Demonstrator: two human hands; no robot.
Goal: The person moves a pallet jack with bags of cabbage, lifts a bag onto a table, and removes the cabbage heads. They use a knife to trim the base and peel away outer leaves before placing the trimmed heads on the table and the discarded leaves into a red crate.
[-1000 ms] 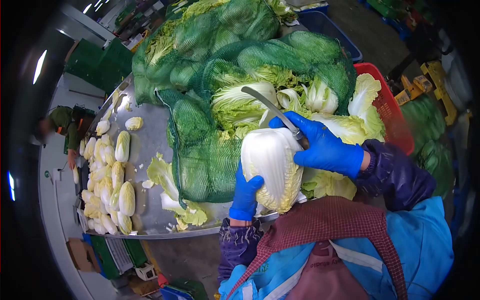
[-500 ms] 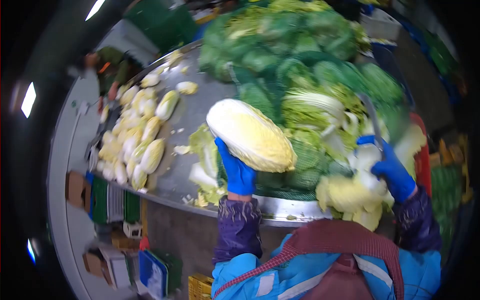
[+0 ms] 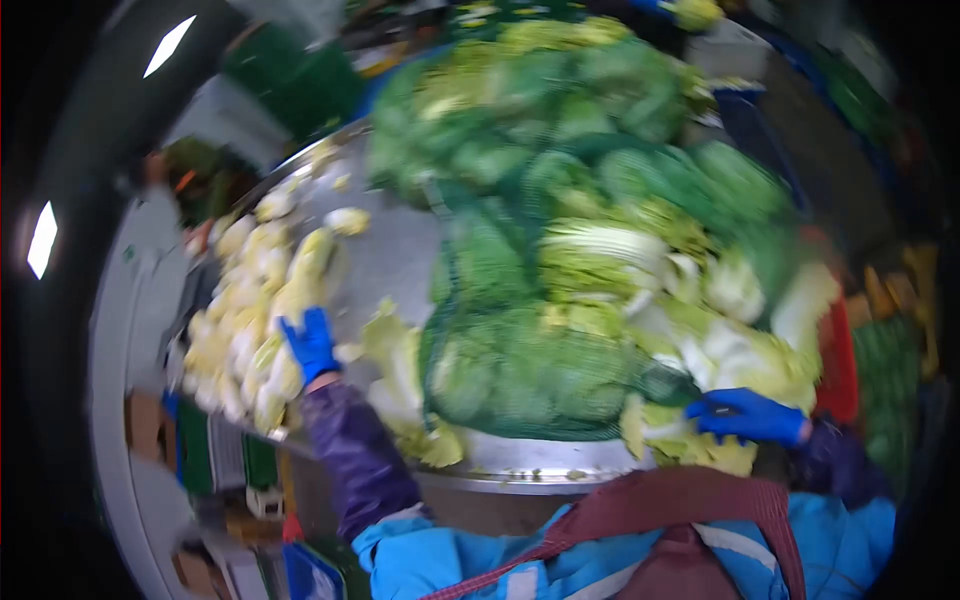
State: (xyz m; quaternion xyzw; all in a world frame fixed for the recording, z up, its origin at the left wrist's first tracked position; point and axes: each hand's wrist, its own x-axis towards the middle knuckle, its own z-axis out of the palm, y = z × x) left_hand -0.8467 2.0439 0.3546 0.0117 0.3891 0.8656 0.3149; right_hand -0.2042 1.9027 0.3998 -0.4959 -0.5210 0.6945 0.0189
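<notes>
My left hand (image 3: 311, 345), in a blue glove, is at the right side of a pile of trimmed napa cabbages (image 3: 235, 290). Its fingers are spread and grip nothing; a pale yellow cabbage (image 3: 304, 272) lies just beyond the fingertips, touching or very near. My right hand (image 3: 750, 415), also blue-gloved, is low over loose cabbage leaves (image 3: 735, 358) at the table's near right. Its fingers are curled round the dark handle of a knife (image 3: 718, 408), whose blade I cannot make out. Green net sacks of cabbages (image 3: 530, 370) fill the middle.
The metal table (image 3: 385, 255) has a raised rim along its near edge. One loose leaf (image 3: 390, 365) lies between the pile and the sacks. A red crate (image 3: 838, 370) stands at the right. Beyond the table's left end is another person (image 3: 205, 185).
My left hand has moved left from the middle to the pile and let go of the cabbage it held. My right hand has dropped lower and nearer, and the knife blade no longer shows.
</notes>
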